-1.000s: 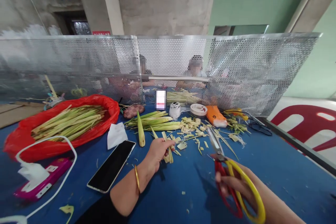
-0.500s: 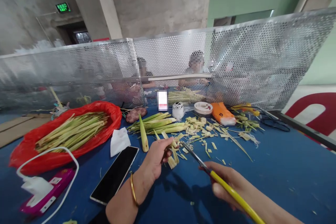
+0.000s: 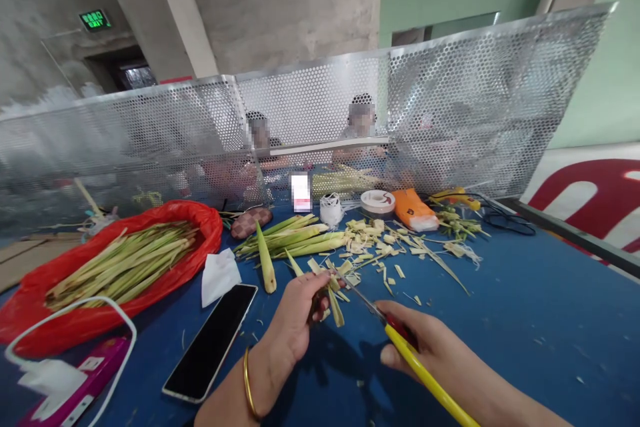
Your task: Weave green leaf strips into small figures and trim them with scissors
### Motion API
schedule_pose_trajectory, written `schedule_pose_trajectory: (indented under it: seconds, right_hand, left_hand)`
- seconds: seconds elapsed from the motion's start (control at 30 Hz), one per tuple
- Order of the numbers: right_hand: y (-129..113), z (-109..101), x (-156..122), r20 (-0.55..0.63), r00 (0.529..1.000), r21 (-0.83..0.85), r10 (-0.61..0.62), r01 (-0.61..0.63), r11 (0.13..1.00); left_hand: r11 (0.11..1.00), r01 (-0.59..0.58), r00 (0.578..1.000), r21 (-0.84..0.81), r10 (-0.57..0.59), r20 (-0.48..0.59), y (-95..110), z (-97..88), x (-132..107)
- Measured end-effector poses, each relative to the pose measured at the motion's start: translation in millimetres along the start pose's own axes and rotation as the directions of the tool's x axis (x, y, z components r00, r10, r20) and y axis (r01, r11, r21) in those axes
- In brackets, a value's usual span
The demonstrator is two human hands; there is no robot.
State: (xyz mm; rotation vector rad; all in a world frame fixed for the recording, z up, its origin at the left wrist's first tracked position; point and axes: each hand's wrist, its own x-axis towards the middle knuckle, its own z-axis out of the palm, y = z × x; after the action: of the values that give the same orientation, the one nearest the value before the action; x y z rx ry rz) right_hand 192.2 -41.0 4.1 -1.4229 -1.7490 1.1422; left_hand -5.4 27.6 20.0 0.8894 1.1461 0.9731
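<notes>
My left hand [image 3: 295, 320], with a gold bangle on the wrist, is closed on a few short pale leaf strips [image 3: 334, 303] just above the blue table [image 3: 525, 320]. My right hand [image 3: 425, 347] grips scissors [image 3: 400, 340] with yellow and red handles. Their blades point up and left and reach the strips beside my left fingers. Whether the blades are apart I cannot tell.
A black phone [image 3: 213, 340] lies left of my left hand, beside a white tissue [image 3: 219, 275]. A red bag of green stalks [image 3: 115, 263] sits far left. Loose stalks [image 3: 290, 237], cut scraps [image 3: 380, 247], a tape roll [image 3: 377, 202], an orange tool [image 3: 414, 210] and a perforated metal screen [image 3: 475, 113] lie beyond.
My right hand swung the scissors from upright at the right over to the strips in my left hand. The view shifted to the right and tilted.
</notes>
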Motion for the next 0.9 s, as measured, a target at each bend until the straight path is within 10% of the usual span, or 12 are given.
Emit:
schedule_pose_trajectory:
  seconds: [0.9]
  right_hand:
    - [1.6,2.1,5.6,-0.011,1.0,0.1,-0.022,0.023,0.995]
  left_hand:
    - [1.0,0.011,0.999,-0.008,-0.011,-0.035,-4.9,-1.1,3.5]
